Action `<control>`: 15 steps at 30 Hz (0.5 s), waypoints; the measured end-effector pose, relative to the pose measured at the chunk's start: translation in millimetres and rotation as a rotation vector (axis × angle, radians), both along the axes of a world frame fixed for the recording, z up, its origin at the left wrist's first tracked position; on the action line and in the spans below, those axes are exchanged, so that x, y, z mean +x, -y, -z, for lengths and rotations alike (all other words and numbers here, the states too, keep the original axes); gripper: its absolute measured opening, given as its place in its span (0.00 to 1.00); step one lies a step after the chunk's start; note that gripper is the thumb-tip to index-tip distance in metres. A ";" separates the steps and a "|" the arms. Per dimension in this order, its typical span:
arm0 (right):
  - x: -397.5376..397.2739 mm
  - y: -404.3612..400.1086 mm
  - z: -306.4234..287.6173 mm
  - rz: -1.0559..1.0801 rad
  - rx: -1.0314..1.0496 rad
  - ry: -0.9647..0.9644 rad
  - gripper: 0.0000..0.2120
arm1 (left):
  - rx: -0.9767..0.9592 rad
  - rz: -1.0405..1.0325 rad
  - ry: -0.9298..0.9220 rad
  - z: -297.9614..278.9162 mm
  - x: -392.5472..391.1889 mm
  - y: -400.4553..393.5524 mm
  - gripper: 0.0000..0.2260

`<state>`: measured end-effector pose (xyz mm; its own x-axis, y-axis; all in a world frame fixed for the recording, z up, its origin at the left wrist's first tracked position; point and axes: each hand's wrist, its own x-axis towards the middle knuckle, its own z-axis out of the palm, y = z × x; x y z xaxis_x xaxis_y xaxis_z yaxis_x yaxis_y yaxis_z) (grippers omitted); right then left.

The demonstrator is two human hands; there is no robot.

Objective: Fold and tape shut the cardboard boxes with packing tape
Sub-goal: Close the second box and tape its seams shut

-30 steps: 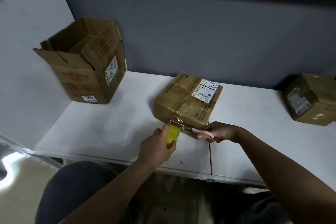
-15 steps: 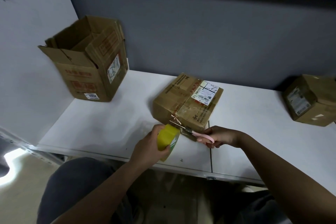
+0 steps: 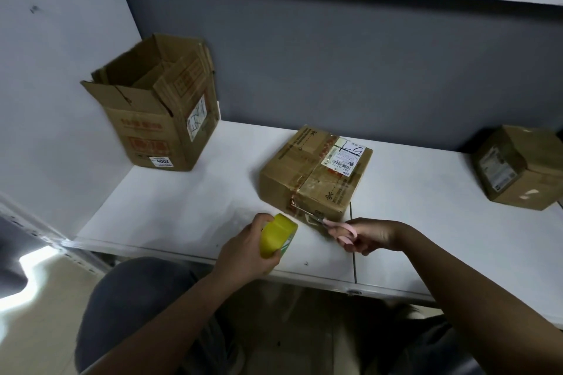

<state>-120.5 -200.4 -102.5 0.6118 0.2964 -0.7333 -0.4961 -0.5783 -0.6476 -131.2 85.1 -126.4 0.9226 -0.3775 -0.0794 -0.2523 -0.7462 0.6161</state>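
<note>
Careful: your left hand [image 3: 243, 250] grips the yellow tape roll [image 3: 277, 235], your right hand [image 3: 373, 234] pink-handled scissors [image 3: 333, 227]; slack could re-stick before you cut at the closed brown cardboard box [image 3: 315, 173]

single head-worn view, looking forward and down, close over white desk [image 3: 189, 207]

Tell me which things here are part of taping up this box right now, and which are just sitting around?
In use:
- middle box, closed, tape along its seam
- yellow tape roll in the left hand
- pink-handled scissors in the right hand, blades at the box's near corner

Sitting by:
- open box at the left, flaps up
- closed box at the far right
</note>
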 end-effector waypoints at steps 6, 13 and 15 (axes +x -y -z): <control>-15.4 -15.2 6.4 0.129 0.055 -0.082 0.19 | 0.001 0.005 0.063 -9.8 -4.9 -3.2 0.29; -44.5 -27.6 32.1 0.195 0.112 -0.165 0.23 | 0.022 -0.002 0.076 -17.4 -12.3 -14.6 0.30; -52.6 -19.0 27.5 0.246 0.122 -0.057 0.24 | 0.017 0.012 0.110 -19.6 -15.1 -18.0 0.30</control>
